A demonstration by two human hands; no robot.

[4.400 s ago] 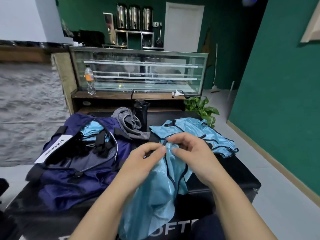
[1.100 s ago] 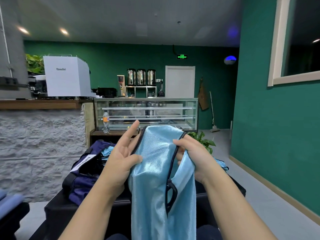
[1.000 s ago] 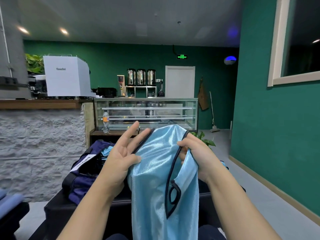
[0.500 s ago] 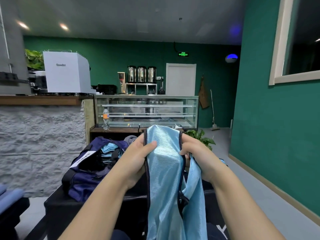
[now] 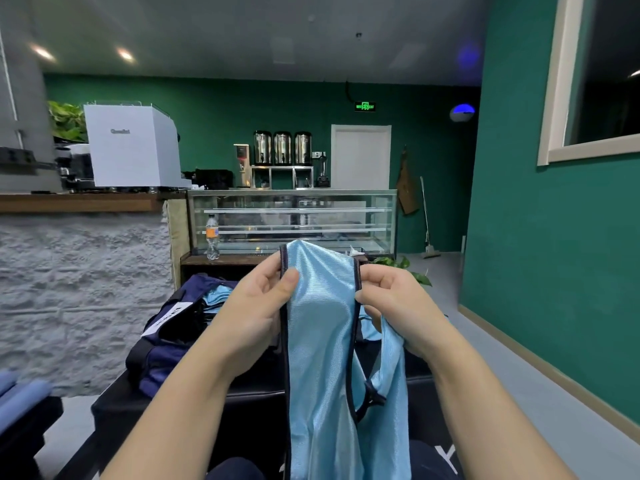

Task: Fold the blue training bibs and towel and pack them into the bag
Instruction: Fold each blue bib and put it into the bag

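Right of the bag [image 5: 166,344], bib [image 5: 322,341] hanging lengthwise, pinched at top edges between left hand [image 5: 256,306] and right hand [image 5: 391,306].

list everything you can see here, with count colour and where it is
bib: 1, light blue with dark trim, held up in front
bag: 1, navy, open on the black table, left; light blue cloth inside
table: 1, black, under the bag
bottle: 1, clear with orange label, on the shelf by the glass case
glass case: 1, behind the table
urns: 3, steel, back counter
plant: 1, green, behind the right hand
hands: left and right, each pinching a top edge of the bib
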